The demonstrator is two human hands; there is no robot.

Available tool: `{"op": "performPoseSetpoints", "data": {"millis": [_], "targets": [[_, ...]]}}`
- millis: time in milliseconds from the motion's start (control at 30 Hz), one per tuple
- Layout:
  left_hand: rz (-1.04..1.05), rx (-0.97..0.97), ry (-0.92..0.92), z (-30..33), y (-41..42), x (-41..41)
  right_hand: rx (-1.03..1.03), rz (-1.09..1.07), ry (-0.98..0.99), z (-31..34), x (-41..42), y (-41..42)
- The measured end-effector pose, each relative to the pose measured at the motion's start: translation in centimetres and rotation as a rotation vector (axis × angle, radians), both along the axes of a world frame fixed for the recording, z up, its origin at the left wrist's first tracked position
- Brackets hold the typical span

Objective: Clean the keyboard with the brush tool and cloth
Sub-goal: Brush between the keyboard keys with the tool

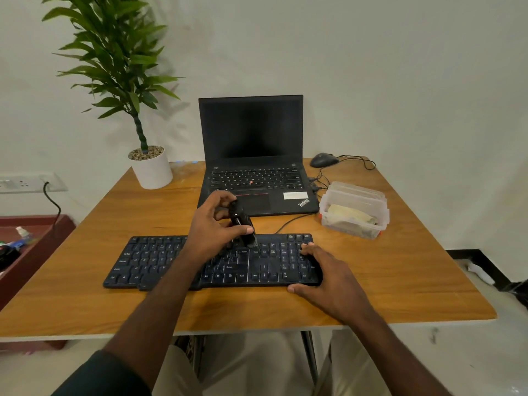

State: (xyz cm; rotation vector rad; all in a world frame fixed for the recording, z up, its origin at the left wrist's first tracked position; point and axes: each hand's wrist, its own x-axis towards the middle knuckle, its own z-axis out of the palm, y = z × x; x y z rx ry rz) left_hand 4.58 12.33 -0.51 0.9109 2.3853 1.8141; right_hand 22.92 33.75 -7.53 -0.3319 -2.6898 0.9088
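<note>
The left hand [213, 228] grips the light, stiff brush [241, 221] mid-body over the keyboard [160, 261]; the right hand [323, 271] (flat, spread) steadies the keyboard's right end.

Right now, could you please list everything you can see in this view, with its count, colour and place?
keyboard: one, black, front centre of table
brush tool: one, black, bristles on keyboard
laptop: one, black, open, behind keyboard
mouse: one, dark, back right
plastic box: one, clear, right of laptop, pale cloth inside
potted plant: one, green in white pot, back left
table: one, wooden
left hand: holds brush tool
right hand: rests on keyboard's right end
</note>
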Motion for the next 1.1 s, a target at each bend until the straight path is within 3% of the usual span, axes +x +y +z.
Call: {"op": "performPoseSetpoints", "data": {"millis": [200, 400, 533, 633, 767, 967, 1100], "targets": [[0.062, -0.065, 0.003, -1.1, 0.0, -0.9, 0.007, -0.001, 0.011, 0.3, 0.2, -0.1], [-0.07, -0.234, 0.049, -0.2, -1.2, -0.2, 0.008, 0.004, 0.011, 0.3, 0.0, -0.1], [-0.156, -0.193, -0.076, 0.0, -2.7, 1.3, 0.001, 0.005, 0.015, 0.1, 0.0, 0.0], [-0.086, -0.072, -0.17, 0.2, -3.3, 1.5, 0.004, 0.007, 0.017, 0.1, 0.0, 0.0], [0.085, -0.013, -0.063, -0.1, -1.7, 0.8, 0.006, 0.0, 0.012, 0.1, 0.0, -0.1], [0.007, -0.207, 0.062, -0.6, -1.7, -0.2, 0.004, 0.0, 0.017, 0.1, 0.0, 0.0], [-0.055, -0.206, 0.054, -1.1, -3.3, 2.4, 0.01, 0.002, 0.027, 0.2, -0.1, 0.1]]}}
